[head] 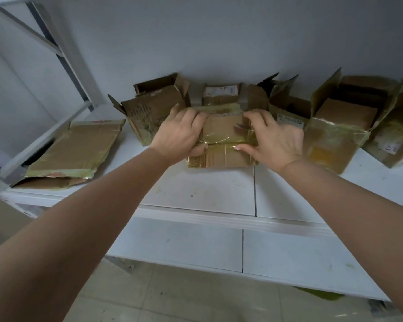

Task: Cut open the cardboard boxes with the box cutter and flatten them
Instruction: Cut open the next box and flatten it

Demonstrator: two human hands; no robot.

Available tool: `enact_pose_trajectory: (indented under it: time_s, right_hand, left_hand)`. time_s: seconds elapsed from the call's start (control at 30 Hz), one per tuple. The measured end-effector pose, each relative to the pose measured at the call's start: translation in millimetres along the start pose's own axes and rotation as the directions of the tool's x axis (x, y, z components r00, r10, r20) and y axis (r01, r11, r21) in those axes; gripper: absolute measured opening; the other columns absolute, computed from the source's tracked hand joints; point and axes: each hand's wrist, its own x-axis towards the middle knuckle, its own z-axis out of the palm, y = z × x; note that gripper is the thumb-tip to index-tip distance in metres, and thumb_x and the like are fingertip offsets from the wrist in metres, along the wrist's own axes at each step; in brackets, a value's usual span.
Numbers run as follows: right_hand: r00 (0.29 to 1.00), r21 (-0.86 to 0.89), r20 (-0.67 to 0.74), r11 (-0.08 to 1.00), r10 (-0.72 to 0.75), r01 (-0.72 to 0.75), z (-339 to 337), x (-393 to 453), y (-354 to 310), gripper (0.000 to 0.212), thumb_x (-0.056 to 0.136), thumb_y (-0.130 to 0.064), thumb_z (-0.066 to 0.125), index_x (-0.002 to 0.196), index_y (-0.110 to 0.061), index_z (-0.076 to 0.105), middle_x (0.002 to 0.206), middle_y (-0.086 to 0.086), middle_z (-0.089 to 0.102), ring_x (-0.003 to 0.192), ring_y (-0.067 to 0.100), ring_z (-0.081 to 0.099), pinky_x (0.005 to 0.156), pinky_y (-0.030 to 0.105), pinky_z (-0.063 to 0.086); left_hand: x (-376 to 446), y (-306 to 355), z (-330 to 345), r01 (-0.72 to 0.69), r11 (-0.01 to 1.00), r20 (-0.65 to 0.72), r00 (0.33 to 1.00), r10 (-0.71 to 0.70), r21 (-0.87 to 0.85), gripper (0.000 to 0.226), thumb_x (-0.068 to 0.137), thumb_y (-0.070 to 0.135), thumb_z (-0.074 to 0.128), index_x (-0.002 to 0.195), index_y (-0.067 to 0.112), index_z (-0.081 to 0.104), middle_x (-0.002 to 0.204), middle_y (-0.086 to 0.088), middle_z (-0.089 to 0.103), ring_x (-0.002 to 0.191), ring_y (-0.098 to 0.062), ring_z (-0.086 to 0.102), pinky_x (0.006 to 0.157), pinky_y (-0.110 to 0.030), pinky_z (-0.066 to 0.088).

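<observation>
You're gripping the taped box [221, 140] at 12 o'clock on the white shelf [196, 196] with both hands: your left hand [180, 133] is curling round its left end and your right hand [273, 138] is wrapping the right end, thumb lying across the shiny tape. The box is looking squashed low, so my guess is you're pressing it flat right now. Progress-wise, 1 flattened box [72, 152] is already lying at 9 o'clock. Still standing are a crumpled box [149, 112] at 11 o'clock, a small labelled one behind, and the open boxes [342, 126] out at 2 o'clock, so you're looking at plenty left. Not seeing the box cutter anywhere.
</observation>
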Motion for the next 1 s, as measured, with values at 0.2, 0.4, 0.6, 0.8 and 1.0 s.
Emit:
enact_pose_trajectory:
  time_s: [0.2,0.4,0.6,0.8,1.0]
  right_hand:
    - [0.996,0.021,-0.054,0.998,-0.065,0.066,-1.5,13.5,-7.6,0.075,0.078,-0.070,0.051,0.134,-0.019,0.044,0.133,0.006,0.054,0.090,0.031,0.065,0.058,0.032,0.048]
    - [0.985,-0.212,-0.021,0.963,-0.174,0.165,-9.8,23.2,-20.7,0.073,0.084,-0.068,0.044,0.130,-0.013,0.045,0.123,0.007,0.060,0.084,0.026,0.066,0.052,0.027,0.031]
    - [0.988,-0.321,-0.040,0.938,-0.149,0.129,-3.5,20.8,-32.9,0.049,0.057,-0.044,0.076,0.091,-0.010,0.066,0.068,0.001,0.064,0.045,0.019,0.057,0.044,0.020,0.019]
    - [0.983,-0.291,-0.063,0.945,-0.172,0.147,1.8,8.5,-37.3,0.042,0.049,-0.027,0.077,0.084,-0.009,0.065,0.068,0.004,0.064,0.042,0.019,0.055,0.045,0.020,0.019]
    - [0.988,-0.308,0.033,0.939,-0.151,0.154,2.4,-17.2,-41.3,0.055,0.052,-0.031,0.081,0.100,-0.007,0.067,0.087,0.010,0.071,0.040,0.019,0.055,0.044,0.019,0.018]
  left_hand:
    - [-5.4,-13.4,4.2,-0.021,0.998,0.026,0.999,0.020,0.053,0.067,0.078,0.033,0.067,0.127,-0.010,0.051,0.115,-0.027,0.063,0.106,-0.039,0.063,0.087,-0.051,0.051]
    - [-14.3,-10.0,8.3,0.016,0.999,0.028,0.999,-0.017,0.044,0.058,0.083,0.028,0.047,0.124,-0.013,0.053,0.109,-0.027,0.065,0.096,-0.038,0.066,0.079,-0.046,0.056]
    - [-18.6,-4.1,9.5,0.023,0.998,-0.004,1.000,-0.023,0.052,0.061,0.084,0.029,0.034,0.126,-0.011,0.053,0.113,-0.026,0.064,0.101,-0.038,0.064,0.085,-0.048,0.054]
    - [-34.0,6.2,7.5,0.159,0.987,0.015,0.987,-0.159,0.023,0.072,0.085,0.047,0.038,0.139,0.000,0.041,0.124,-0.020,0.055,0.113,-0.034,0.055,0.102,-0.050,0.042]
    - [-56.5,26.7,1.5,0.241,0.970,0.004,0.970,-0.241,-0.010,0.082,0.070,0.042,0.076,0.132,-0.005,0.049,0.112,-0.022,0.061,0.099,-0.035,0.062,0.077,-0.041,0.056]
